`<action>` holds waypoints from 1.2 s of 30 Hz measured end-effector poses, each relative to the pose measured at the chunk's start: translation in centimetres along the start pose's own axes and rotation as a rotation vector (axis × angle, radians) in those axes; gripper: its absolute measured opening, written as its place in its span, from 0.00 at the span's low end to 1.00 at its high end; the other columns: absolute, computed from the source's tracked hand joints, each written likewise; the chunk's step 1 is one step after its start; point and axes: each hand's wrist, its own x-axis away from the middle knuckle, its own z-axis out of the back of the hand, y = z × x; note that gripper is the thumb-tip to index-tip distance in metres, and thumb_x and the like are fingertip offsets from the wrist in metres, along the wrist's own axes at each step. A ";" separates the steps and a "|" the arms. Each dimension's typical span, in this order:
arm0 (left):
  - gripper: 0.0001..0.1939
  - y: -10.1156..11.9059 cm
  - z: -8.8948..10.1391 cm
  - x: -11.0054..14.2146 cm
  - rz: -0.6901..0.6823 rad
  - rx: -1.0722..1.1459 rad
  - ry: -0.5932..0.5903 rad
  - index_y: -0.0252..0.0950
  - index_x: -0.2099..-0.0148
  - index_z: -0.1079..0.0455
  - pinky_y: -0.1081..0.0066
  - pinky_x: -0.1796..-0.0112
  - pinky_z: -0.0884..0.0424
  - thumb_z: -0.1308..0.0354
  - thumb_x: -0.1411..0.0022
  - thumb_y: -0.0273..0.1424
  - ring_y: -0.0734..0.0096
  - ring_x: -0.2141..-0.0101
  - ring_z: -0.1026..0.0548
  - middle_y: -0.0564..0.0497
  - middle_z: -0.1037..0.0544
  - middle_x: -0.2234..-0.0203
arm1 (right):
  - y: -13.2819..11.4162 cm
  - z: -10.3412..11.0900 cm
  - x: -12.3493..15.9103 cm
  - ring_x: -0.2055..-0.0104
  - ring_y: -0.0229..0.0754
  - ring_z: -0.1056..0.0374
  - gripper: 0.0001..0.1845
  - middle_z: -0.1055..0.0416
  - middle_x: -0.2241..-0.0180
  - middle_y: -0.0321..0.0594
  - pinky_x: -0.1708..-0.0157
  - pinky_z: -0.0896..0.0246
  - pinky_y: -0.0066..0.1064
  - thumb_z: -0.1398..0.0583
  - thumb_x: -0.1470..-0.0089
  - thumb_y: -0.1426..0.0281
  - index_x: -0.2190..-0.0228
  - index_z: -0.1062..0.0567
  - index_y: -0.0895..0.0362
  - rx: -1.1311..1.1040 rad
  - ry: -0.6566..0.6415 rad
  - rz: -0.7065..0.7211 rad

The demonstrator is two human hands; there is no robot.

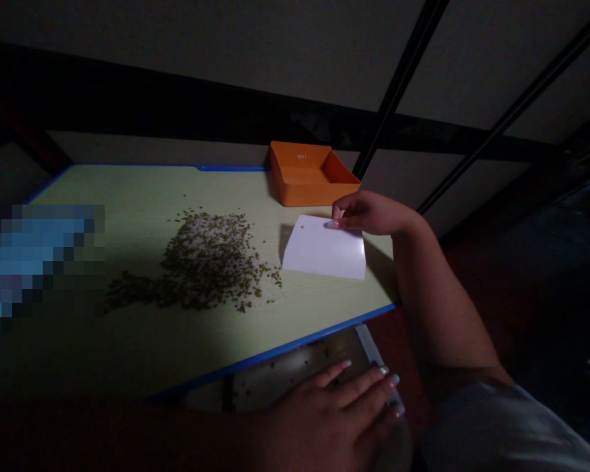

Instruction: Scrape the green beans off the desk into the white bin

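Note:
My right hand (366, 213) pinches the top edge of a white plastic scraper card (324, 249), which stands tilted on the pale green table (142, 341). A spread pile of small green and white grains (204, 259) lies just left of the card. My left hand (339, 406) rests flat, fingers stretched out, on a pale tray (280, 377) held below the table's front edge; a few grains lie in the tray.
An empty orange square box (309, 174) stands at the table's far edge behind the card. The table has a blue rim (295, 344). A blurred blue patch covers the left side. Dark rails and a wall lie beyond.

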 end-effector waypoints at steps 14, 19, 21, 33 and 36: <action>0.21 0.0 -0.3 0.1 -0.011 -0.044 -0.013 0.35 0.39 0.42 0.65 0.45 0.40 0.64 0.30 0.31 0.69 0.39 0.44 0.50 0.41 0.38 | -0.7 -1.3 -0.7 0.77 0.30 0.47 0.13 0.41 0.80 0.31 0.77 0.53 0.25 0.40 0.51 0.62 0.75 0.31 0.60 -0.070 0.022 0.080; 0.21 -0.1 -0.3 0.0 -0.017 -0.054 -0.017 0.36 0.39 0.42 0.65 0.46 0.39 0.65 0.30 0.30 0.69 0.39 0.43 0.51 0.40 0.39 | -0.7 -1.3 -0.7 0.76 0.31 0.46 0.11 0.39 0.79 0.31 0.76 0.51 0.26 0.40 0.52 0.64 0.75 0.31 0.59 -0.123 -0.024 0.100; 0.21 -0.1 -0.3 0.1 -0.010 -0.056 -0.014 0.36 0.40 0.42 0.66 0.46 0.39 0.65 0.30 0.30 0.70 0.40 0.43 0.51 0.40 0.39 | -0.6 -1.2 -0.7 0.75 0.31 0.44 0.11 0.37 0.77 0.33 0.74 0.50 0.27 0.39 0.52 0.63 0.75 0.30 0.60 -0.139 -0.032 0.107; 0.21 0.0 -0.6 0.1 -0.018 -0.081 0.024 0.35 0.39 0.41 0.65 0.46 0.38 0.61 0.31 0.31 0.68 0.40 0.43 0.50 0.39 0.39 | -0.4 -2.3 -1.4 0.80 0.28 0.48 0.15 0.41 0.81 0.29 0.80 0.55 0.24 0.39 0.50 0.61 0.75 0.31 0.61 -0.189 0.065 0.154; 0.20 0.1 -0.8 0.2 -0.001 -0.098 0.032 0.36 0.40 0.41 0.65 0.46 0.39 0.60 0.31 0.31 0.69 0.39 0.44 0.51 0.39 0.39 | -0.5 -2.8 -1.6 0.81 0.27 0.49 0.14 0.43 0.82 0.28 0.81 0.55 0.23 0.39 0.49 0.62 0.75 0.32 0.61 -0.229 0.057 0.153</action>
